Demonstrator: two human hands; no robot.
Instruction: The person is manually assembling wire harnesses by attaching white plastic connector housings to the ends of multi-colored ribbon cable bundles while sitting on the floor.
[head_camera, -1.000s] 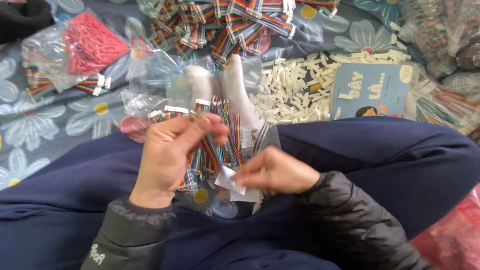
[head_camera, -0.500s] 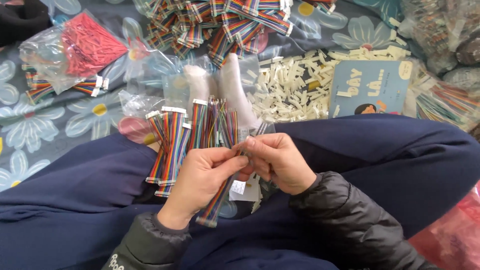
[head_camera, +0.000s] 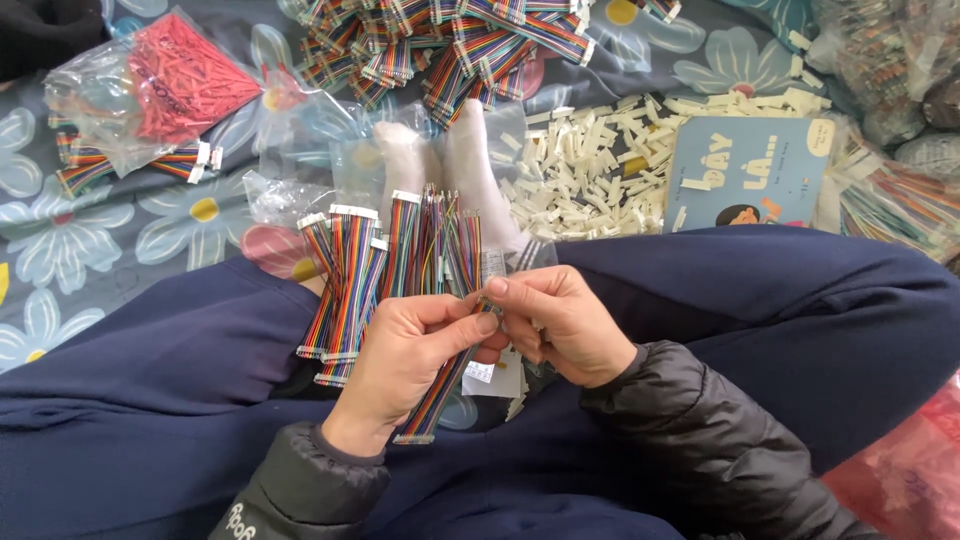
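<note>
Fanning out a bundle of rainbow ribbon cables (head_camera: 400, 270) above the lap, between the two dark blue trouser legs (head_camera: 760, 320), with white plugs at the upper ends. Holding this bundle in the left hand (head_camera: 415, 360), fingers closed around the lower part of it, thumb pressing toward the right hand. Pinching one small connector end at the right edge of the bundle with the right hand (head_camera: 560, 325), thumb and forefinger tightly together on it, both hands touching each other there. Hanging down below the bundle, one loose multicoloured cable strip (head_camera: 430, 405) and a small white tag (head_camera: 485, 375). Just behind the bundle, two feet in white socks (head_camera: 470, 170) resting on a floral blanket (head_camera: 60, 260). To the right of the bundle, lying a heap of small white plastic connector housings (head_camera: 590, 175) and a light blue booklet (head_camera: 745, 170). Far above the bundle, lying a pile of more rainbow cables (head_camera: 450, 45). To the upper left of the bundle, lying a clear bag with red pieces (head_camera: 170, 85).
</note>
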